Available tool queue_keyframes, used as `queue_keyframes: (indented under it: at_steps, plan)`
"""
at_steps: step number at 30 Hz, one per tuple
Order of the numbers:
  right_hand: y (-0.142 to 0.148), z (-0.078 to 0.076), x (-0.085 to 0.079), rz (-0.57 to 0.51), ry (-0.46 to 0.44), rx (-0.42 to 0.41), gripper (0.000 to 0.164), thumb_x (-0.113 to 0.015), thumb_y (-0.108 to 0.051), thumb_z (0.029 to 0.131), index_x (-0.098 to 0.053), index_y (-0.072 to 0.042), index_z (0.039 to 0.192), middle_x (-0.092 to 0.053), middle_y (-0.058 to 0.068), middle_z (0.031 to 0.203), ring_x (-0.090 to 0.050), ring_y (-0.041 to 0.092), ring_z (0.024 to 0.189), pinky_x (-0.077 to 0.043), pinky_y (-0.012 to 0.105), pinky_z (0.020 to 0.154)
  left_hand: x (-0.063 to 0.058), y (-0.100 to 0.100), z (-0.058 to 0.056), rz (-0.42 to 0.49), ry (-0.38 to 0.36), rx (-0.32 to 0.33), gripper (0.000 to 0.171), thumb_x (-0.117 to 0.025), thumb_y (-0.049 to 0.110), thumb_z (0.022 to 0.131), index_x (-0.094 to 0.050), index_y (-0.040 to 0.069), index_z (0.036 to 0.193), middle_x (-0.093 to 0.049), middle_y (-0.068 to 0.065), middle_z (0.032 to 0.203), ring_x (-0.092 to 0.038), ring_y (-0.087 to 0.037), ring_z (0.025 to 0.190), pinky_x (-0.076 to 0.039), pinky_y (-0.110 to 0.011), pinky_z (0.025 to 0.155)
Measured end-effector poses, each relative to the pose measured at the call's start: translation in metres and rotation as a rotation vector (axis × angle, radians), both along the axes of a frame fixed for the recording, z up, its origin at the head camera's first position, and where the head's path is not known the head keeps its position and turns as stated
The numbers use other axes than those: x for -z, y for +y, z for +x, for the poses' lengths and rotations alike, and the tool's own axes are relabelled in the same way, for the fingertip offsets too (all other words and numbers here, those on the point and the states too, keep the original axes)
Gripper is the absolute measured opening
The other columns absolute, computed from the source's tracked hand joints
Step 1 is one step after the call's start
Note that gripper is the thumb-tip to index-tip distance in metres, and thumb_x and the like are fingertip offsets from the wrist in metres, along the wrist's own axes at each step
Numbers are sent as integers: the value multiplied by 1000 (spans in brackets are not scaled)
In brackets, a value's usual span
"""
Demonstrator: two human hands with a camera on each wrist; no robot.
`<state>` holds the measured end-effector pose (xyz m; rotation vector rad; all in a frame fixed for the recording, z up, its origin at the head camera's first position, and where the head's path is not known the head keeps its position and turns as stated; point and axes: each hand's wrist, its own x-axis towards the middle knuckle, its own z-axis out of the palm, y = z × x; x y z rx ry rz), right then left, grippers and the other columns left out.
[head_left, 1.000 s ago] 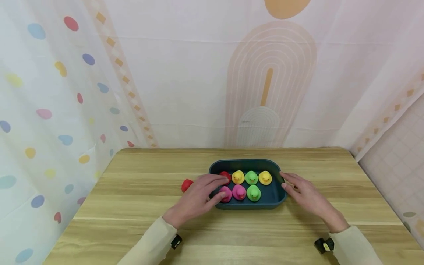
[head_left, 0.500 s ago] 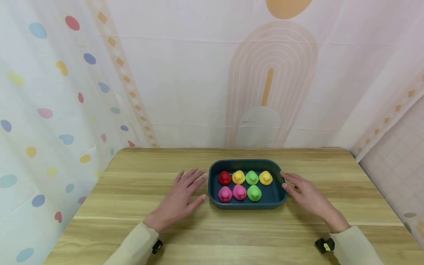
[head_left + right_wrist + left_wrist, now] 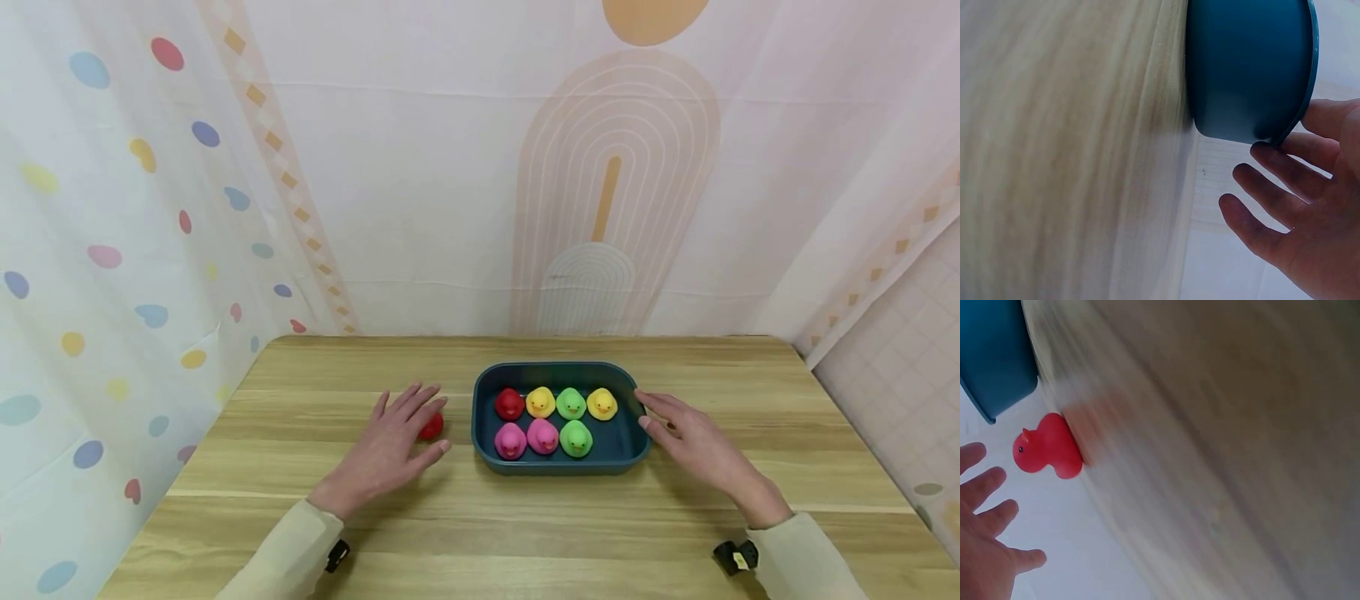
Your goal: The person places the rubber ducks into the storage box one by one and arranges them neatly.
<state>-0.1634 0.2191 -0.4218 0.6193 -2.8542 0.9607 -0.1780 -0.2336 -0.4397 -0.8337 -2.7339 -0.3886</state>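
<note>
My left hand (image 3: 382, 450), fingers spread, hovers just left of a red rubber duck (image 3: 431, 427) on the table, partly covering it in the head view. The left wrist view shows this duck (image 3: 1050, 447) standing apart from the fingertips. My right hand (image 3: 697, 442) rests thumb and fingertips against the right end of a dark blue box (image 3: 621, 442). In the right wrist view they meet the box's rim (image 3: 1315, 50), the other fingers loosely extended. Inside the box sit two rows of ducks: red (image 3: 509, 405), yellow (image 3: 540, 402), green (image 3: 576, 438) and pink (image 3: 511, 441).
The wooden table (image 3: 585, 533) reaches back to a patterned curtain (image 3: 420, 208). More curtain hangs at the left and right sides. Dark wrist devices (image 3: 735, 556) show at both sleeves.
My left hand has withdrawn leftward from over the box, uncovering the red and pink ducks there, and now stands by the loose red duck. The right hand and box have stayed put.
</note>
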Motion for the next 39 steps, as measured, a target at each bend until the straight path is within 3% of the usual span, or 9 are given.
queue_keyframes:
  at_steps: [7,22,39]
  plan:
    - [0,0,0,1,-2,0,49,-52,-24,111,-48,5,151,-51,30,148,-51,50,133,-44,66,105,1,-7,-4,-30,-24,-24,61,-66,45,99,-59,6,145,-55,-15,149,-43,-40,144,-25,-71,116]
    - [-1,0,0,14,0,3,49,-52,-25,111,-49,4,150,-51,30,148,-49,51,135,-43,67,106,4,-11,-9,-73,26,-34,34,-75,27,97,-72,6,122,-68,-11,121,-62,-33,120,-39,-68,110]
    - [0,0,1,4,2,6,49,-53,-24,110,-49,4,150,-51,30,148,-51,51,133,-44,67,105,2,-11,-6,-38,84,9,25,-81,13,91,-75,8,115,-71,-7,113,-67,-28,106,-49,-56,104]
